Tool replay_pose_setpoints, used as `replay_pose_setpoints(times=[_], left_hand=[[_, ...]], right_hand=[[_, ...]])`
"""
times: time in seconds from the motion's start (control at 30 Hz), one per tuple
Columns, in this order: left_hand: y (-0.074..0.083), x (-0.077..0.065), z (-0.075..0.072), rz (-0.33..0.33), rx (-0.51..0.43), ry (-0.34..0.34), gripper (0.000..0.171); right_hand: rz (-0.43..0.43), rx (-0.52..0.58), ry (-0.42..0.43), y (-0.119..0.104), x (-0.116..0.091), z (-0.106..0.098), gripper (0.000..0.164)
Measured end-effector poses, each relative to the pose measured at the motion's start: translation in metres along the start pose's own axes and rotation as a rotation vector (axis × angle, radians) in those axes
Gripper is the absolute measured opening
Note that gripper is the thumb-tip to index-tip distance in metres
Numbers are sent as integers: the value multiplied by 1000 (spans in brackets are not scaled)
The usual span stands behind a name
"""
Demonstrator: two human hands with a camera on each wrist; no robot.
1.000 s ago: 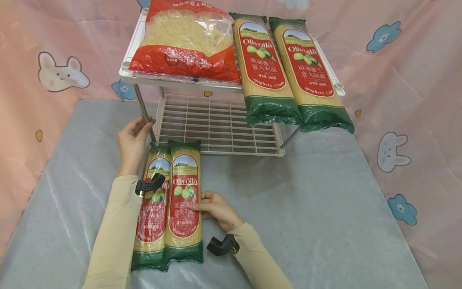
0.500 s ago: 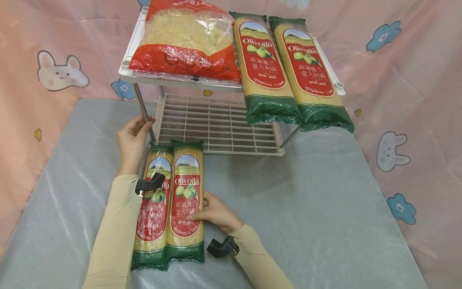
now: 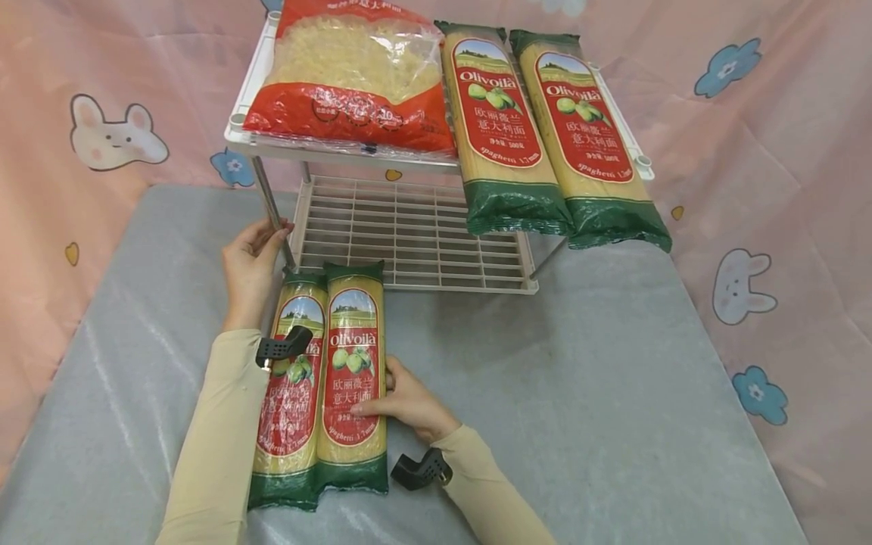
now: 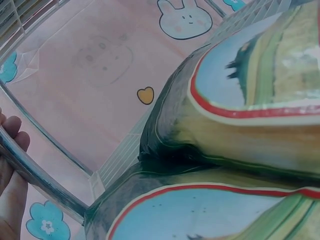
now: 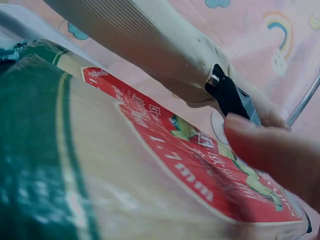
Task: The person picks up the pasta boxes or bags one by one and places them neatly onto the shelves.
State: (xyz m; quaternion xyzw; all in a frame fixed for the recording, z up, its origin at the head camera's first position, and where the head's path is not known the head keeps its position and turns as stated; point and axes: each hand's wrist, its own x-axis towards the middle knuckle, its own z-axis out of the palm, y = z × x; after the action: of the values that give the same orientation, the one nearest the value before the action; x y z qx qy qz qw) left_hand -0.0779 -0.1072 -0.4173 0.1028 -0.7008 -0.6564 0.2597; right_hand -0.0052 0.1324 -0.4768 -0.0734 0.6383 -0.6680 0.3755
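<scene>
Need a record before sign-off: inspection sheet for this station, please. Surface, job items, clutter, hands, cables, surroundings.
Surface: grey cloth-like covering, faint creases at left.
Job's things: left-hand pack and right-hand pack of spaghetti, side by side, labels up, by the rack's front left.
Clutter: on the upper shelf, a red pasta bag and two more spaghetti packs, bottom ends overhanging the front.
Grippers: left hand grips the rack post; right hand holds the right-hand pack's right edge.
Cables: nothing seen.
Surroundings: pink printed curtain behind.
</scene>
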Motion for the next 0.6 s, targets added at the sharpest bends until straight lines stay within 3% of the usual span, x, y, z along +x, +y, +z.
replay_pose_setpoints(times=[0.3,0.6], left_hand=[[5,-2,1,10,2,3,23],[-23,8,0,23,-17,8,25]], right_hand=[[-21,51,58,5,0,0,68],[-75,68,45,9,0,-6,68]])
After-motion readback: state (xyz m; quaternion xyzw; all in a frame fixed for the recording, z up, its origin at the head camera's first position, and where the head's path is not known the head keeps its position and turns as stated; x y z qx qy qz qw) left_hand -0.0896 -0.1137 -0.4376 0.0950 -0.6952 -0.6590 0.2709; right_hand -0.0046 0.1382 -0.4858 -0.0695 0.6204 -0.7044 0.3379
